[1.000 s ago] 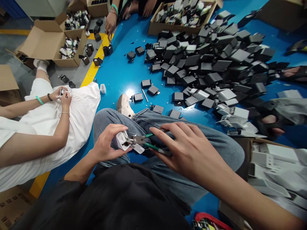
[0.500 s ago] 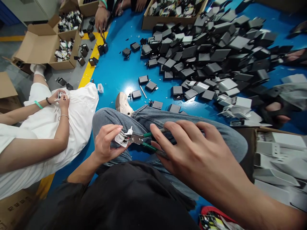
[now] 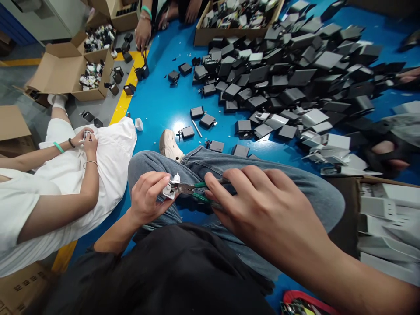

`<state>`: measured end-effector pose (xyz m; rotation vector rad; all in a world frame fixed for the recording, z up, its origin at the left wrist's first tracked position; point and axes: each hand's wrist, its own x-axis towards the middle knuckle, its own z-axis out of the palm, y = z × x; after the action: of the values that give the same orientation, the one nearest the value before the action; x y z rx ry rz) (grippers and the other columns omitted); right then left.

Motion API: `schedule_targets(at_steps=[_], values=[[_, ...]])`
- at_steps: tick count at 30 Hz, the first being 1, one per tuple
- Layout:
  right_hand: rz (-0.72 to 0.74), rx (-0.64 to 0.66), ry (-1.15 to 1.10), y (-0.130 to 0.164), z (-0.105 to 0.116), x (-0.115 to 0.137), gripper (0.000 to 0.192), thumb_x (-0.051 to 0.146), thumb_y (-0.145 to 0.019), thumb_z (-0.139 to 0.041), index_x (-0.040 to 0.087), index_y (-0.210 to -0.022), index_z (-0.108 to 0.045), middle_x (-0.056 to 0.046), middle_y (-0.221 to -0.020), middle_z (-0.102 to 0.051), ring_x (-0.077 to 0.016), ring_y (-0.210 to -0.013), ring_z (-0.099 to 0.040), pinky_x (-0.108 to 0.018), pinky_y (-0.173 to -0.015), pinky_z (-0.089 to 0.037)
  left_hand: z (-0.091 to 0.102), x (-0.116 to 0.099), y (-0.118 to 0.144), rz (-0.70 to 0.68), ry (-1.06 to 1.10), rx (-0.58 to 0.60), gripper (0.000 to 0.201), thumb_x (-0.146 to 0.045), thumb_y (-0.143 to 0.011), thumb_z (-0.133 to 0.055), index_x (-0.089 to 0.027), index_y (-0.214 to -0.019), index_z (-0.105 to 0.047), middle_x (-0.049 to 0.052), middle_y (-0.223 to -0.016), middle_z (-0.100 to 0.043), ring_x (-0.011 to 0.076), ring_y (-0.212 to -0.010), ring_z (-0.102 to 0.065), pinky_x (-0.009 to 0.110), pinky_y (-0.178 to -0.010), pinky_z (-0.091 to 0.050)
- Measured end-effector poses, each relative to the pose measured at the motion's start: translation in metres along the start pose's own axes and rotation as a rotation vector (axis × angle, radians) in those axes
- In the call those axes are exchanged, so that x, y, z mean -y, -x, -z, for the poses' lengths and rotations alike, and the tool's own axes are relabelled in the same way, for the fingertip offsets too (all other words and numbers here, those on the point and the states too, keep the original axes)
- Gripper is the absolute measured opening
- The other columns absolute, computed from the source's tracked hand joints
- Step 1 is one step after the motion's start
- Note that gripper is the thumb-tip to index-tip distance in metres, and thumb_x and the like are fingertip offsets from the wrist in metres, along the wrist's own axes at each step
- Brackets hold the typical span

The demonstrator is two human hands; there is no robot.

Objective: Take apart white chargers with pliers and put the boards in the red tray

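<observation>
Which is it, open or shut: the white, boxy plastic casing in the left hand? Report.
Open: the casing shows an uncovered rim where the green-handled metal pliers reach it.

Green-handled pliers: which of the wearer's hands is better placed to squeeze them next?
Probably the right hand: it holds the pliers, while the left hand grips the white casing.
</observation>
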<state>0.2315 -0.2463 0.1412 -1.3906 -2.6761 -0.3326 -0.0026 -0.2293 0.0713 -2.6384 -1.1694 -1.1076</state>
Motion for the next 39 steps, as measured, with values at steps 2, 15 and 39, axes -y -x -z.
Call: schedule_targets(at_steps=[2,15,39], values=[[-0.001,0.011,0.002,-0.002,0.0,0.0,0.023,0.02,-0.089,-0.046,0.015,-0.101,-0.065,-0.008,-0.074,-0.054,-0.0206,-0.07,-0.044,-0.032,-0.062,-0.024,0.001,0.001,-0.001,-0.01,-0.014,0.019,0.058,-0.023,-0.075,-0.073,-0.022,-0.124,-0.042,0.007,-0.102,-0.067,0.0191,-0.095,-0.065,0.035,-0.083,-0.055],[-0.115,0.413,-0.285,0.003,-0.093,-0.008,0.016,0.022,-0.082,-0.06,0.022,-0.097,-0.067,-0.006,-0.088,-0.064,-0.0219,-0.081,-0.062,-0.029,-0.066,-0.038,-0.052,0.019,0.026,0.02,0.09,0.456,0.042,-0.023,-0.082,-0.056,-0.014,-0.122,-0.048,0.012,-0.116,-0.063,0.0225,-0.109,-0.056,0.038,-0.093,-0.05],[-0.226,0.561,-0.547,0.055,-0.11,-0.021,0.023,0.037,-0.088,-0.048,0.025,-0.101,-0.063,-0.004,-0.091,-0.066,-0.0229,-0.081,-0.067,-0.028,-0.06,-0.042,-0.051,-0.019,-0.01,-0.022,-0.104,0.77,0.06,-0.052,-0.082,-0.055,-0.011,-0.124,-0.044,0.011,-0.108,-0.06,0.0246,-0.097,-0.055,0.036,-0.082,-0.04]])
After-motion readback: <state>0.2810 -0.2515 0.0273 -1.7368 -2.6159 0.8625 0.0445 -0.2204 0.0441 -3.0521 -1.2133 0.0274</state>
